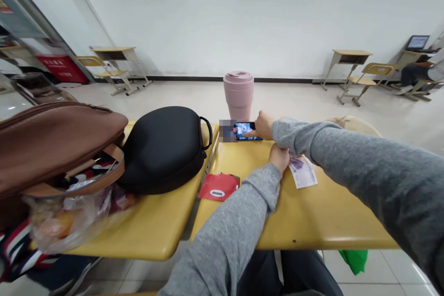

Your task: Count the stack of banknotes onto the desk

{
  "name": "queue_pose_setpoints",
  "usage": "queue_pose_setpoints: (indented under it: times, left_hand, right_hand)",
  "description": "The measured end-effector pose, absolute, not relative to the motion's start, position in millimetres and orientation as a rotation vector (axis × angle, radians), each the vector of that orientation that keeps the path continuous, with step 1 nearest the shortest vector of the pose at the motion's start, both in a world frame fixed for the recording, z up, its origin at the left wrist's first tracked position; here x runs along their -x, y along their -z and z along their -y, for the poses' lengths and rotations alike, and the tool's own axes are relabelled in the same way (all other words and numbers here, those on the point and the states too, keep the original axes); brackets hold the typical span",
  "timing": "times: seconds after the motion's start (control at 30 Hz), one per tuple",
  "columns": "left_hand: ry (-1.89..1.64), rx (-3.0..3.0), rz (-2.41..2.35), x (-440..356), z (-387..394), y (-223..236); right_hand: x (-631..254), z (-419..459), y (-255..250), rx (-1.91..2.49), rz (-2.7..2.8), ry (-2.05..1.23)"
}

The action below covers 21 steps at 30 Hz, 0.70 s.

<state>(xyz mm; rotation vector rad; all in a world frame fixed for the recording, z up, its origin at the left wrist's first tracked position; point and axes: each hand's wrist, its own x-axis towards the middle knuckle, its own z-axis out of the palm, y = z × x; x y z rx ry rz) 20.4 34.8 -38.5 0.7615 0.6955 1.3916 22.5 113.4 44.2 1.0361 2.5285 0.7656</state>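
My right hand (265,126) reaches over a smartphone (248,131) with its index finger stretched onto the lit screen and the other fingers curled, holding nothing. The phone lies sideways at the desk's far edge, in front of a pink lidded cup (239,95). My left hand (279,157) is closed just below the right cuff, which hides its fingertips; whether it grips the cuff or something else is unclear. Beside it on the yellow desk (243,222) lies a purple-and-white banknote (303,173). A red packet (219,187) rests left of my left forearm.
On the adjoining desk to the left sit a black hard case (166,148), a brown leather bag (58,141) and a clear plastic bag (65,222). A narrow gap separates the desks. Farther off, desks and chairs stand along the wall, with a seated person (418,71) at right.
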Motion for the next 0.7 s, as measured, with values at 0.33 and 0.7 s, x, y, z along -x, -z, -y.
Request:
queue_pose_setpoints:
  times: [0.33, 0.7]
  left_hand:
    - [-1.174, -0.760, -0.649, -24, -25, 25]
    - [-1.265, -0.908, -0.735, -18, -24, 23]
  right_hand:
    - [-102, -46, -113, -1.477, -3.233, -0.656]
    - [-185, -41, 22, -2.564, -3.176, 1.316]
